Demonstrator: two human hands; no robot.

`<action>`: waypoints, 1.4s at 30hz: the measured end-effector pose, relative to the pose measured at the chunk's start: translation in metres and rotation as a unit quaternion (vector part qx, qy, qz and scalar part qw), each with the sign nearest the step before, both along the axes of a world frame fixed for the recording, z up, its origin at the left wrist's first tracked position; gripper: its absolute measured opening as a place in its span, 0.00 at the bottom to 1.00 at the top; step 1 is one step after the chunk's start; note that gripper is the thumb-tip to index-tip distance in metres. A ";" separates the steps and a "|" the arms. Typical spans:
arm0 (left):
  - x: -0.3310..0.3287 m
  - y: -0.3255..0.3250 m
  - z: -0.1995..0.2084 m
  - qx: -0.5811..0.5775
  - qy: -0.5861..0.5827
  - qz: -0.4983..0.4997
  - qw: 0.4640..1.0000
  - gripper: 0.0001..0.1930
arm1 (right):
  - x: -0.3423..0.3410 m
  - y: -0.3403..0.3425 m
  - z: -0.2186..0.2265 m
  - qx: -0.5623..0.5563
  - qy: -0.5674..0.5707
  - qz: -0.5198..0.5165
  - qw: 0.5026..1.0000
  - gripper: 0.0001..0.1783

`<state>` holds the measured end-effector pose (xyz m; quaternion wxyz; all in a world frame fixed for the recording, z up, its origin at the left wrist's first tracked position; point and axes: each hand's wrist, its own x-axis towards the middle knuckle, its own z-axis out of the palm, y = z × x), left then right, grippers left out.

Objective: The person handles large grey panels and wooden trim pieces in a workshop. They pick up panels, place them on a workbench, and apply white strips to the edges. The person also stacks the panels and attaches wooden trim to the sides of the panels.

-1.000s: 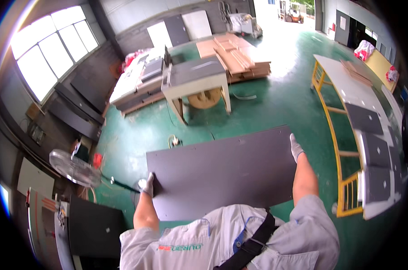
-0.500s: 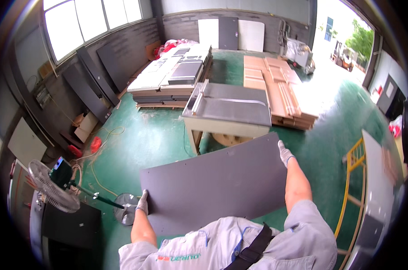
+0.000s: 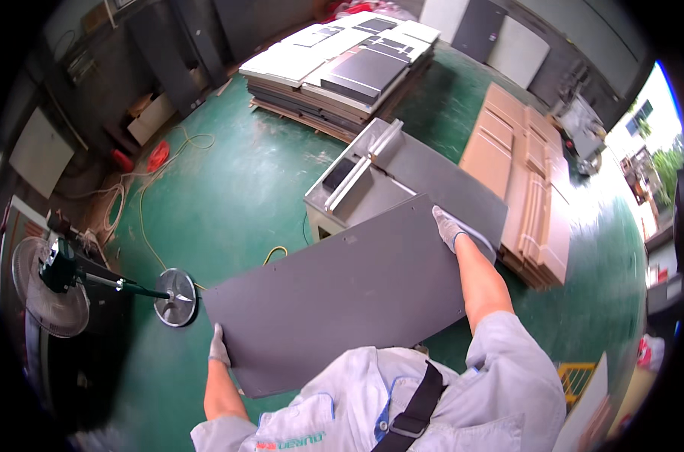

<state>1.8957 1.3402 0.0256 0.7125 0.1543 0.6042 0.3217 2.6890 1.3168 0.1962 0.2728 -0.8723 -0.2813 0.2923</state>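
A large dark grey rectangular panel [image 3: 342, 294] spans the space before my body, tilted so its right end sits higher. Small holes dot its edges. My left hand [image 3: 218, 346], in a pale glove, grips its left short edge. At the upper right, my gloved right hand [image 3: 446, 227] grips the opposite end; the fingers under the panel are hidden. Just past the panel's far edge stands a work table [image 3: 440, 169] with a grey top, a pale guide rail [image 3: 363, 177] and a dark flat item [image 3: 339, 175]. The panel overlaps the table's near side in view.
A stack of white and grey boards [image 3: 304, 64] lies beyond the table. Brown flat cartons [image 3: 519, 166] are piled to its right. A standing fan [image 3: 52, 286] with a round base [image 3: 176, 297] is at left, near a yellow cable [image 3: 152, 248]. A red coil [image 3: 158, 156] lies on the green floor.
My view has turned, and the work table now appears nearer. The panel has shifted left in view, still held by both hands.
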 end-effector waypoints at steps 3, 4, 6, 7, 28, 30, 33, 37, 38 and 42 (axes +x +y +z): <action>0.065 -0.045 -0.003 -0.089 -0.026 0.083 0.992 0.41 | 0.061 0.096 0.020 -0.134 0.001 0.067 0.989 0.61; 0.082 -0.058 -0.001 -0.126 -0.025 0.107 0.986 0.40 | 0.078 0.128 0.017 -0.182 0.016 0.082 0.980 0.61; 0.125 -0.093 -0.002 -0.083 -0.055 0.143 0.985 0.39 | 0.113 0.176 0.002 -0.182 0.003 0.125 0.975 0.61; 0.152 -0.107 -0.003 -0.091 -0.064 0.170 0.979 0.39 | 0.125 0.198 -0.002 -0.177 -0.004 0.147 0.973 0.61; 0.248 -0.115 0.052 -0.012 -0.036 0.254 0.967 0.35 | 0.143 0.052 -0.065 0.061 0.058 -0.319 0.944 0.33; 0.243 -0.101 0.059 -0.024 -0.049 0.232 0.971 0.36 | 0.140 0.056 -0.059 0.059 0.076 -0.343 0.934 0.31; 0.255 -0.085 0.071 -0.038 -0.085 0.188 0.978 0.37 | 0.154 0.046 -0.077 0.158 0.144 -0.361 0.908 0.28; 0.280 -0.081 0.099 -0.087 -0.071 0.159 0.981 0.39 | 0.181 -0.027 -0.104 0.309 0.422 -0.399 0.753 0.23; 0.275 -0.087 0.098 -0.081 -0.060 0.160 0.982 0.39 | 0.181 -0.059 -0.102 0.282 0.246 -0.361 0.854 0.25; 0.258 -0.101 0.085 -0.060 -0.051 0.167 0.983 0.40 | 0.213 -0.166 -0.124 0.074 0.198 -0.522 0.826 0.52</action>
